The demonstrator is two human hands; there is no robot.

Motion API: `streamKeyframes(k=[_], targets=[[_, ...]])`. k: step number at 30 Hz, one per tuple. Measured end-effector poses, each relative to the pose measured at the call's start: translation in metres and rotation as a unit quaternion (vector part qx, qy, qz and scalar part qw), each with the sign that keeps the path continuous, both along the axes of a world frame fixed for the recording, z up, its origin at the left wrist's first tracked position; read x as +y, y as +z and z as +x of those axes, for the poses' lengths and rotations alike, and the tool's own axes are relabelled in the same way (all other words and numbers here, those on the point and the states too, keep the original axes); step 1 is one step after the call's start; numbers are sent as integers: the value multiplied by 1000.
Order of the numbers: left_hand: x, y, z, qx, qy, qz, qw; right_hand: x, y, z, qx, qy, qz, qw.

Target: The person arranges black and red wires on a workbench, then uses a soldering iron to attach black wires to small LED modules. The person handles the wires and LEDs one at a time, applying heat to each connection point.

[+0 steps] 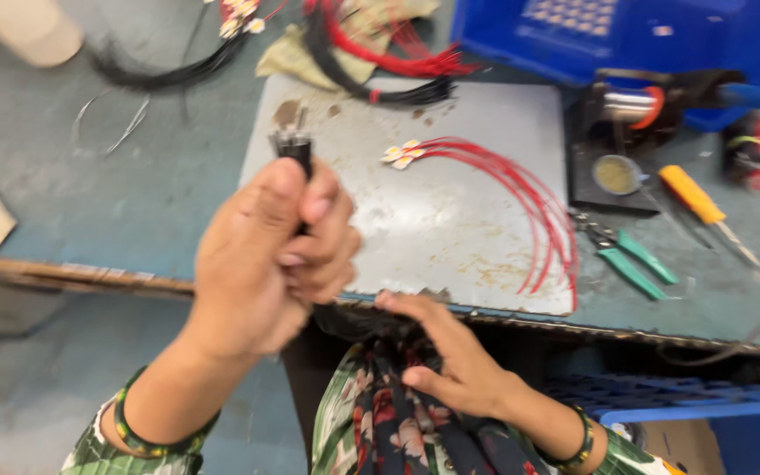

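Left hand [266, 255] raised over the counter [90, 202], fist clamped round a small black plug-like part [295, 145] with metal prongs poking out the top; blurred, exact kind unclear. Right hand [450, 361] low at the counter edge, fingers loosely spread on floral cloth [380, 422], holding nothing. Part probably light, rigid; best gripped on the black body, clear of bendable prongs. Red wire bundle [521, 189] on grey metal plate [450, 220], green-handled pliers [631, 255] just beside.

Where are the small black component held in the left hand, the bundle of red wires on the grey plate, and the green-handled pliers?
small black component [295, 145], head view, its black body above the fist.
bundle of red wires [529, 189], head view, middle of the curve.
green-handled pliers [635, 261], head view, the handles.
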State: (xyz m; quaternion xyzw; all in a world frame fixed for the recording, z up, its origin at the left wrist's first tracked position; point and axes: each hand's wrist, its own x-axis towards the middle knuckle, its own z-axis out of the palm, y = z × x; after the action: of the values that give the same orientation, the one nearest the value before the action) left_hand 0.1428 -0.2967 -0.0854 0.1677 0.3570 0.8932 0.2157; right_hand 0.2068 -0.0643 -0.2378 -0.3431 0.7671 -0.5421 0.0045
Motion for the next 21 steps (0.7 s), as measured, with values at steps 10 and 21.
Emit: streamKeyframes(k=[10,21], targets=[[197,-50,-39,247,65,-60,965,93,68,-9,-80,-287,-157,942],[291,-152,-35,-136,6,64,989,151,93,-33,-23,-415,305,857]])
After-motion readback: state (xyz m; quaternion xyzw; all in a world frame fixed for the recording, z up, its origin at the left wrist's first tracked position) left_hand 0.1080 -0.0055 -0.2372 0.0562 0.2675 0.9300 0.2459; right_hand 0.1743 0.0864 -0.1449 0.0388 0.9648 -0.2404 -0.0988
